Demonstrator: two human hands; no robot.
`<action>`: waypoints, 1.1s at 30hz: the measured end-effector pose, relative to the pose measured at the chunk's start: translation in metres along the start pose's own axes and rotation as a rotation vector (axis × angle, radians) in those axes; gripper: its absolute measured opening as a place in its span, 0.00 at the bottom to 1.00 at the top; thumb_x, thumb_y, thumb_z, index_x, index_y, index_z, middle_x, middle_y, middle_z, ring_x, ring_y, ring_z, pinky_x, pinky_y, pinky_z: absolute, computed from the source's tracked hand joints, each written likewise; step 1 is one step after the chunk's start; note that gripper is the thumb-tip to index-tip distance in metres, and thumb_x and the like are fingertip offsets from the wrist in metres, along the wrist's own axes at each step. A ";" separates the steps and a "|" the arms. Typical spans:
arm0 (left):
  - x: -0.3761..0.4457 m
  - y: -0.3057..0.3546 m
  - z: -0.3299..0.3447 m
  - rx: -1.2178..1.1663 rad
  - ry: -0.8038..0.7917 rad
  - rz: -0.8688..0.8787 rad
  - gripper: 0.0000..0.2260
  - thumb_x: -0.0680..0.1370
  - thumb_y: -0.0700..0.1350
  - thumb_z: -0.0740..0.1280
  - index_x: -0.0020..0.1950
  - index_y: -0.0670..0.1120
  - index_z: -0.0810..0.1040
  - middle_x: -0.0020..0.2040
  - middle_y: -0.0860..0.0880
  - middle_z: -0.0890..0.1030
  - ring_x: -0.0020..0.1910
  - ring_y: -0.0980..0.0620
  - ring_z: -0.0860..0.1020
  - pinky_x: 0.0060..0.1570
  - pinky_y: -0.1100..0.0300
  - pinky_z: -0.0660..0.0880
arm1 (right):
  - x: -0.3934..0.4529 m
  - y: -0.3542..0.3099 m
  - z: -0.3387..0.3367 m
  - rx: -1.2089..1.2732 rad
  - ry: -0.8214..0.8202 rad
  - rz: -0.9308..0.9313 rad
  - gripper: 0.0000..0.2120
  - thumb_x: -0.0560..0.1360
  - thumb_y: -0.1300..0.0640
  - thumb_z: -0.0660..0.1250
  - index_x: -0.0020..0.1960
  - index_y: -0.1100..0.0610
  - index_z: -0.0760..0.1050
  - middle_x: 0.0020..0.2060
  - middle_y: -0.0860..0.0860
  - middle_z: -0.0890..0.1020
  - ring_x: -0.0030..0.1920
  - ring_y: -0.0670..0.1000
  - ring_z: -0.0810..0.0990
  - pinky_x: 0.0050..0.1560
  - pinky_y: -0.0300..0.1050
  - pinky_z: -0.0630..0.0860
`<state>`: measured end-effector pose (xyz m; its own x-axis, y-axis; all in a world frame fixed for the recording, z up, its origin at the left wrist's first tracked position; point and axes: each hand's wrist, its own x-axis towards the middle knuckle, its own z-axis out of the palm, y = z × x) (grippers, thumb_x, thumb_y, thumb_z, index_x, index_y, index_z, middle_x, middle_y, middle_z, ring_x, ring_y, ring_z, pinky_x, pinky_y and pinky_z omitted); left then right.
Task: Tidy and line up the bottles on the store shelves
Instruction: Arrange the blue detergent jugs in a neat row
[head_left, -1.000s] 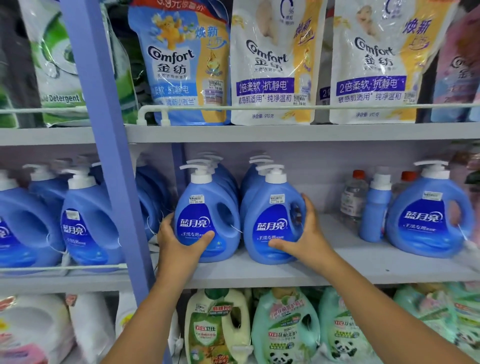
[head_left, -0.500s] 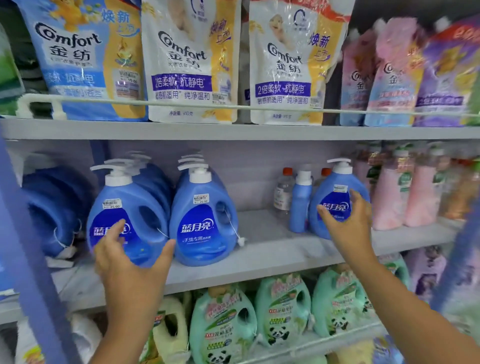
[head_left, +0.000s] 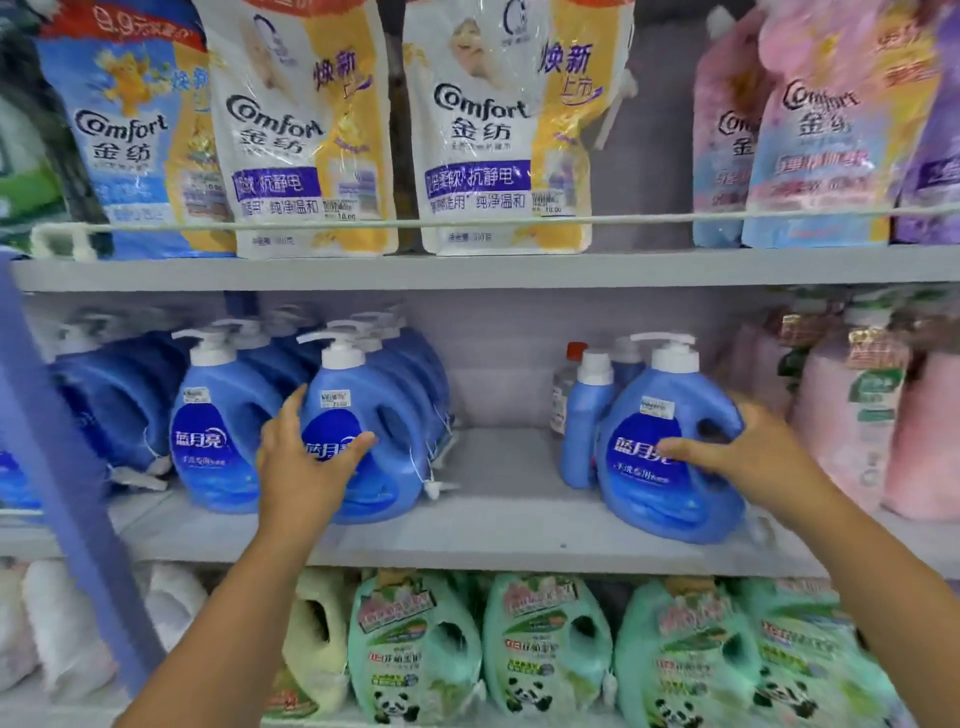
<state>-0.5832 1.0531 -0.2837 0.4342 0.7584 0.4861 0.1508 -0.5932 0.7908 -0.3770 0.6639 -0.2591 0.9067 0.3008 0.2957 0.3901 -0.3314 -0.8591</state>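
On the middle shelf (head_left: 493, 535) stand rows of blue pump bottles. My left hand (head_left: 301, 467) holds the front of one blue pump bottle (head_left: 374, 457), thumb across its label and fingers round its left side. Beside it to the left stands another blue pump bottle (head_left: 218, 441). Apart at the right, a lone blue pump bottle (head_left: 670, 467) stands near the shelf's front edge. My right hand (head_left: 748, 452) grips it, thumb on the label and fingers round its handle side.
A slim blue bottle (head_left: 584, 421) and a clear red-capped bottle (head_left: 563, 389) stand behind the lone bottle. Pink bottles (head_left: 852, 415) fill the right. Softener pouches (head_left: 498, 130) line the top shelf, green panda jugs (head_left: 415, 649) the bottom. A blue upright post (head_left: 62, 467) crosses the left.
The view has shifted right. My left hand moved from in front of the left bottle onto the second bottle. My right hand went from touching the lone bottle to gripping it.
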 end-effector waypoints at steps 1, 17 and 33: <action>-0.001 0.001 0.000 0.012 0.005 -0.003 0.41 0.69 0.59 0.78 0.77 0.57 0.62 0.73 0.46 0.68 0.72 0.40 0.68 0.68 0.38 0.70 | -0.009 -0.006 0.001 0.029 -0.021 -0.010 0.35 0.53 0.42 0.83 0.57 0.48 0.79 0.49 0.45 0.87 0.47 0.46 0.86 0.41 0.46 0.84; -0.010 0.000 0.009 0.151 0.091 0.055 0.47 0.67 0.57 0.80 0.80 0.53 0.59 0.74 0.44 0.67 0.73 0.39 0.65 0.66 0.38 0.68 | -0.002 -0.069 0.151 0.292 -0.263 -0.132 0.31 0.67 0.52 0.81 0.65 0.42 0.71 0.55 0.41 0.83 0.54 0.43 0.84 0.45 0.40 0.84; -0.047 0.005 0.010 -0.062 0.158 -0.070 0.42 0.69 0.51 0.80 0.78 0.50 0.63 0.76 0.43 0.64 0.75 0.40 0.61 0.68 0.34 0.69 | 0.004 -0.029 0.117 0.242 0.250 -0.204 0.13 0.76 0.56 0.73 0.60 0.52 0.78 0.51 0.45 0.82 0.51 0.47 0.81 0.48 0.31 0.75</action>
<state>-0.5942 1.0120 -0.3063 0.2788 0.8333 0.4774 0.1183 -0.5232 0.8440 -0.4034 0.7790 -0.2816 0.8371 0.1018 0.5375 0.5444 -0.0579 -0.8368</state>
